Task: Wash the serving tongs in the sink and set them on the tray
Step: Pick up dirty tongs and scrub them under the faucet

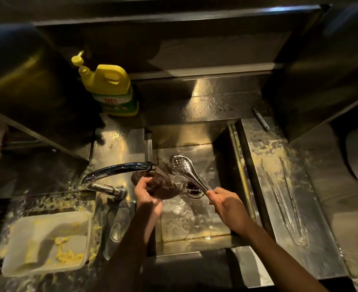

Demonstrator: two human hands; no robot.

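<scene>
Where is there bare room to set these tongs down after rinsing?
The tray right of the sink is bare along its sink-side strip and near end; another pair of tongs lies along its middle. Left of the sink is crowded: faucet, a utensil, the smeared container.

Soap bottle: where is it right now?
In the head view, the soap bottle stands upright at the back left, behind the faucet and just beyond the far left corner of the sink.

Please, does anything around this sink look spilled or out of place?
Yes. Yellow food crumbs are spattered on the counter around the white container, and more speckle the steel tray right of the sink, where a second pair of tongs lies. Nothing looks damaged.
</scene>
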